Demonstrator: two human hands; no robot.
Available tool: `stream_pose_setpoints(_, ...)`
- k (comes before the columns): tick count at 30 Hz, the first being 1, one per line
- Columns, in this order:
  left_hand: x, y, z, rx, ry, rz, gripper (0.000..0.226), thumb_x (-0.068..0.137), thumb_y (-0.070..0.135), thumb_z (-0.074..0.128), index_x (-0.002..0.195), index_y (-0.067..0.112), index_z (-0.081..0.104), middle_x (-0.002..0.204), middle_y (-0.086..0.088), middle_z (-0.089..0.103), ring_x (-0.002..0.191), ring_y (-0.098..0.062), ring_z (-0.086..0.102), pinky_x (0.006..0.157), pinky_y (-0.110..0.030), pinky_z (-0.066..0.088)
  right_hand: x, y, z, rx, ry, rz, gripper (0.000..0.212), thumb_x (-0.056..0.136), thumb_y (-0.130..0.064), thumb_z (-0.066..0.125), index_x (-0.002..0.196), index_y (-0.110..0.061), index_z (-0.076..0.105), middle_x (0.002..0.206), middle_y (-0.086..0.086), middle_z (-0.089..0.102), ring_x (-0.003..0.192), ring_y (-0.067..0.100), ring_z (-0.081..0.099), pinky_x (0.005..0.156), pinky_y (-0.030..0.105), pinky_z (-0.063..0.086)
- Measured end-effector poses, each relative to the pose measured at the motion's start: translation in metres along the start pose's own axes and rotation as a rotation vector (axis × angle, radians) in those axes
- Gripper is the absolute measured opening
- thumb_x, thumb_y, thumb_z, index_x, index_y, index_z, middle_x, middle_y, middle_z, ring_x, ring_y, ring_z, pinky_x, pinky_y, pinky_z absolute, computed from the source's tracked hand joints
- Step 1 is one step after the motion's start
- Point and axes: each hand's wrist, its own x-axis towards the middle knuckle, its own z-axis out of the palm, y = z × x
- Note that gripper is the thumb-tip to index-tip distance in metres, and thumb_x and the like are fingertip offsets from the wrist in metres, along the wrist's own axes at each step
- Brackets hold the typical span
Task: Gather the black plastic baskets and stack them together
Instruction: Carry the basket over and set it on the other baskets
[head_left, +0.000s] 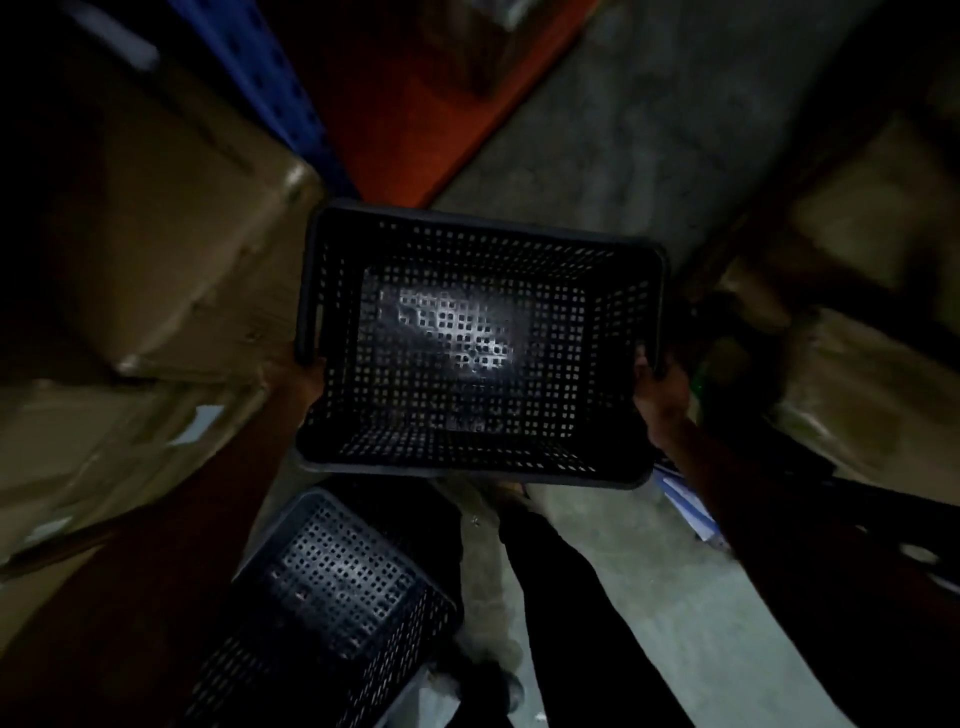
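I hold a black perforated plastic basket (483, 234) in the air at the middle of the head view, its open top facing me. My left hand (298, 376) grips its left rim and my right hand (660, 389) grips its right rim. A second black basket (332, 582) lies tilted on the floor below it, at the lower left, next to my legs. The scene is dim and slightly blurred.
Large cardboard boxes (156, 249) are stacked at the left, with more boxes (857, 374) at the right. A blue rack post (270, 88) and an orange beam (431, 119) run behind. Grey concrete floor (649, 130) lies ahead. Papers (691, 504) lie near my right arm.
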Motion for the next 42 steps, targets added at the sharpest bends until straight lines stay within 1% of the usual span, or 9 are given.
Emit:
stream_pose_setpoints(2,-0.046,0.001,-0.035,-0.034,0.063,0.013,0.052,0.096,0.022,0.052,0.142,0.001,0.040,0.148,-0.022,0.042,0.135,-0.038,0.041,0.115,-0.046,0.030,-0.033,-0.026,-0.037,0.009,-0.005,-0.081,0.046,0.099,-0.039,0.049,0.136,-0.012,0.055,0.132,0.021,0.060,0.123,0.040,0.055,0.102,0.043,0.044)
stream_pose_setpoints(6,-0.123,-0.015,-0.092,-0.032,0.183,0.032,0.047,0.095,0.024,0.054,0.132,-0.004,0.051,0.137,-0.028,0.052,0.124,-0.044,0.051,0.106,-0.050,0.041,-0.088,-0.064,-0.090,0.017,-0.075,-0.145,0.054,0.099,-0.048,0.043,0.132,-0.008,0.058,0.130,0.024,0.060,0.120,0.042,0.056,0.097,0.042,0.046)
stream_pose_setpoints(9,-0.172,-0.042,-0.125,-0.074,0.252,0.046,0.047,0.092,0.021,0.058,0.131,-0.005,0.052,0.135,-0.029,0.053,0.124,-0.043,0.052,0.106,-0.050,0.042,-0.129,-0.082,-0.111,0.082,-0.124,-0.242,0.055,0.099,-0.048,0.042,0.130,-0.006,0.058,0.131,0.022,0.059,0.121,0.040,0.055,0.100,0.040,0.044)
stream_pose_setpoints(14,-0.257,-0.126,-0.172,-0.036,0.440,-0.040,0.048,0.087,0.032,0.062,0.120,-0.003,0.063,0.115,-0.031,0.066,0.104,-0.045,0.063,0.088,-0.047,0.050,-0.200,-0.100,-0.105,0.044,-0.237,-0.372,0.053,0.100,-0.047,0.042,0.127,-0.006,0.060,0.125,0.020,0.063,0.115,0.038,0.059,0.097,0.039,0.048)
stream_pose_setpoints(19,-0.342,-0.243,-0.200,-0.160,0.480,-0.158,0.064,0.074,0.049,0.059,0.118,0.003,0.066,0.110,-0.028,0.069,0.105,-0.043,0.065,0.089,-0.051,0.053,-0.279,-0.108,-0.059,-0.069,-0.337,-0.523,0.047,0.100,-0.036,0.047,0.121,0.003,0.061,0.122,0.026,0.064,0.113,0.039,0.061,0.096,0.045,0.049)
stream_pose_setpoints(23,-0.406,-0.325,-0.202,-0.090,0.534,-0.309,0.047,0.086,0.040,0.065,0.116,0.003,0.070,0.109,-0.028,0.070,0.103,-0.043,0.066,0.086,-0.045,0.052,-0.334,-0.104,-0.015,-0.198,-0.442,-0.650,0.041,0.101,-0.032,0.045,0.118,0.000,0.065,0.118,0.023,0.066,0.110,0.037,0.063,0.093,0.044,0.052)
stream_pose_setpoints(27,-0.455,-0.393,-0.188,-0.136,0.574,-0.463,0.053,0.087,0.042,0.062,0.121,0.002,0.065,0.115,-0.030,0.066,0.108,-0.044,0.063,0.091,-0.044,0.052,-0.381,-0.085,0.024,-0.353,-0.462,-0.729,0.043,0.100,-0.035,0.045,0.114,-0.001,0.069,0.117,0.023,0.067,0.112,0.038,0.062,0.094,0.044,0.051)
stream_pose_setpoints(30,-0.476,-0.431,-0.176,-0.154,0.557,-0.509,0.049,0.087,0.033,0.063,0.121,-0.002,0.064,0.116,-0.030,0.065,0.109,-0.044,0.062,0.093,-0.046,0.053,-0.404,-0.064,0.047,-0.439,-0.457,-0.763,0.045,0.100,-0.037,0.045,0.115,-0.001,0.068,0.117,0.023,0.067,0.112,0.039,0.061,0.095,0.047,0.050)
stream_pose_setpoints(42,-0.453,-0.484,-0.126,-0.229,0.543,-0.538,0.039,0.089,0.027,0.063,0.105,-0.008,0.070,0.104,-0.033,0.069,0.100,-0.045,0.066,0.085,-0.045,0.052,-0.416,-0.036,0.100,-0.441,-0.386,-0.767,0.046,0.101,-0.038,0.045,0.113,0.001,0.066,0.111,0.026,0.067,0.103,0.043,0.063,0.084,0.047,0.051)
